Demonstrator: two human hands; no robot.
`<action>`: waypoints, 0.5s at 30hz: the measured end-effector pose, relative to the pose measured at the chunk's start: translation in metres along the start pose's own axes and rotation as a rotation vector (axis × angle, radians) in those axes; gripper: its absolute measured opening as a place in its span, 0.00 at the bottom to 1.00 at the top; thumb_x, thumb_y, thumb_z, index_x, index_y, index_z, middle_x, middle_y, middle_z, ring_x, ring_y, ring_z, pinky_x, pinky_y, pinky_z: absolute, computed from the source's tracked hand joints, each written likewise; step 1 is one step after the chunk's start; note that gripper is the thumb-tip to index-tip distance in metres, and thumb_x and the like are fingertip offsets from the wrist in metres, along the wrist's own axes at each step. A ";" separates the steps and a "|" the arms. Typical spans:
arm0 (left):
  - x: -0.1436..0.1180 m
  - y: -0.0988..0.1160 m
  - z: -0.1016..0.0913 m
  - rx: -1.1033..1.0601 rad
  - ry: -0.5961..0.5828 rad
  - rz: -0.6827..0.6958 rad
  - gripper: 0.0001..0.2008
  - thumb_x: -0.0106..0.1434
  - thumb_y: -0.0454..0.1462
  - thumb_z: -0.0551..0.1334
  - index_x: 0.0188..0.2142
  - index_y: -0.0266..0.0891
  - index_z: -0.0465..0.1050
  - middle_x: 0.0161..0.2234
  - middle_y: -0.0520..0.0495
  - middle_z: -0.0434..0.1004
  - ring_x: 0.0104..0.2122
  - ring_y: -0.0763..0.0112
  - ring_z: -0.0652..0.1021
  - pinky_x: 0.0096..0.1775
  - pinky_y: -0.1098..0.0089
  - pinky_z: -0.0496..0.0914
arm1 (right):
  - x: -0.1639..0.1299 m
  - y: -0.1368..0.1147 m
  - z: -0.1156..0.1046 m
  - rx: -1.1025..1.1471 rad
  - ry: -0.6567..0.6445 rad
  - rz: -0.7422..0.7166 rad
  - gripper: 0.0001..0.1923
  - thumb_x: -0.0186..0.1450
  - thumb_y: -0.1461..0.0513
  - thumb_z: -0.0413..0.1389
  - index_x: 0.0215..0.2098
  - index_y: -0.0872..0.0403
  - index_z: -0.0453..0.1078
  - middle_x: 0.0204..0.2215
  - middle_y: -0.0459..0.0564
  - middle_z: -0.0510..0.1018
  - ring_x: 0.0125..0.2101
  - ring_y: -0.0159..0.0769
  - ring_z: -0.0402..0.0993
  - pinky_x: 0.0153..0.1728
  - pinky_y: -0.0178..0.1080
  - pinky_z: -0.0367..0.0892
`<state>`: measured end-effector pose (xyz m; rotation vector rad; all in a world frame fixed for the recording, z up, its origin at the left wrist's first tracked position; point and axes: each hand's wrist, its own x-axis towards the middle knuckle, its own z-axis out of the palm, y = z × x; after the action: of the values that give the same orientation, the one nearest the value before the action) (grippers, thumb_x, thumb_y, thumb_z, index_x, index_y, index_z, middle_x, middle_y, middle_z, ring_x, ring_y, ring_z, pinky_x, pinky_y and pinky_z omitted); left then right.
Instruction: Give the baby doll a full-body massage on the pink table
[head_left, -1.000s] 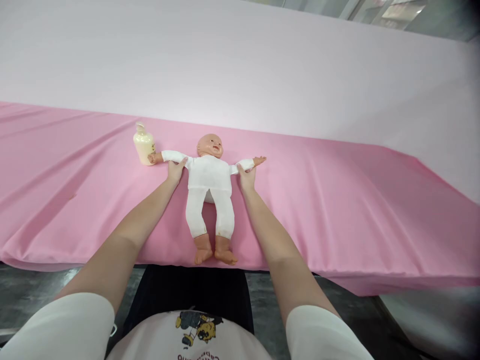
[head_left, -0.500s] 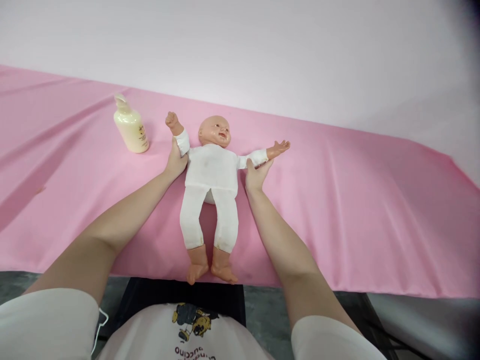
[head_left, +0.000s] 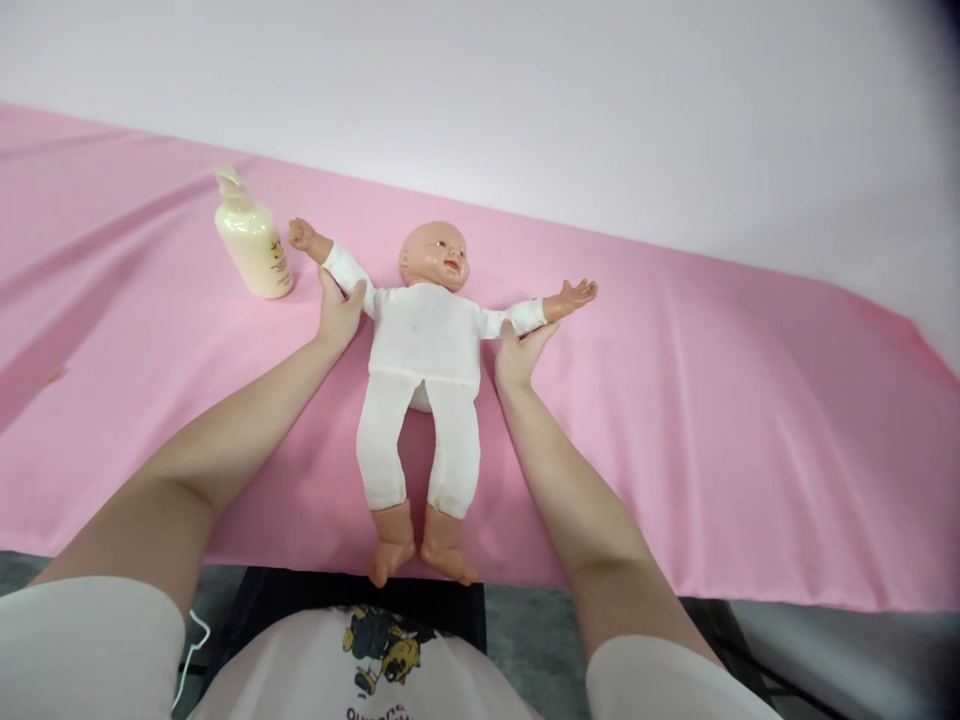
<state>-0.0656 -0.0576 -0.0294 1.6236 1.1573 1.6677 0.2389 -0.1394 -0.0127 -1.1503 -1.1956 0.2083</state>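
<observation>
A baby doll [head_left: 425, 335] with a white cloth body lies on its back, its head toward the wall and its feet at the table's near edge. Both of its arms are stretched out sideways. My left hand [head_left: 341, 308] is closed around the doll's arm on the left, thumb on top near the elbow. On the other side, my right hand [head_left: 521, 350] grips the doll's right-hand arm from below, with the thumb against the sleeve. The fingers of both hands are partly hidden under the doll's arms.
A pump bottle [head_left: 255, 245] of pale yellow liquid stands left of the doll, close to its raised fist. Pink cloth [head_left: 720, 430] with folds covers the table. Behind it rises a white wall [head_left: 525, 100]. A white cord [head_left: 193, 650] hangs by my left sleeve.
The doll's arm on the left has swung outward and down with my left hand, toward the bottle. The arm on the right has shifted slightly outward with my right hand.
</observation>
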 end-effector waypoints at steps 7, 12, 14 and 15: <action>-0.007 0.022 0.002 0.095 -0.134 0.235 0.33 0.71 0.51 0.58 0.70 0.47 0.50 0.70 0.39 0.59 0.71 0.56 0.59 0.71 0.55 0.53 | -0.002 0.005 0.005 -0.068 -0.048 -0.125 0.44 0.67 0.60 0.51 0.73 0.46 0.31 0.74 0.57 0.42 0.75 0.47 0.43 0.70 0.65 0.50; -0.012 0.033 0.001 0.200 -0.223 0.305 0.26 0.73 0.42 0.54 0.69 0.47 0.58 0.63 0.40 0.69 0.63 0.56 0.70 0.66 0.52 0.62 | -0.006 -0.009 0.008 -0.098 -0.118 -0.183 0.43 0.68 0.63 0.47 0.75 0.44 0.29 0.73 0.54 0.44 0.75 0.47 0.42 0.70 0.67 0.49; -0.014 0.034 0.003 0.249 -0.266 0.307 0.24 0.73 0.39 0.52 0.67 0.45 0.62 0.60 0.40 0.72 0.60 0.57 0.72 0.65 0.52 0.64 | -0.008 -0.012 0.008 -0.061 -0.168 -0.148 0.41 0.67 0.66 0.46 0.74 0.45 0.35 0.73 0.54 0.49 0.74 0.47 0.45 0.70 0.66 0.48; -0.014 0.034 0.004 0.273 -0.291 0.307 0.24 0.72 0.37 0.52 0.66 0.44 0.64 0.58 0.40 0.73 0.58 0.57 0.73 0.63 0.52 0.65 | -0.008 -0.013 0.008 -0.050 -0.191 -0.133 0.40 0.67 0.66 0.46 0.74 0.45 0.39 0.72 0.54 0.53 0.73 0.47 0.48 0.70 0.65 0.48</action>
<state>-0.0537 -0.0855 -0.0082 2.2257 1.0627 1.4246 0.2238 -0.1463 -0.0087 -1.1073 -1.4485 0.1915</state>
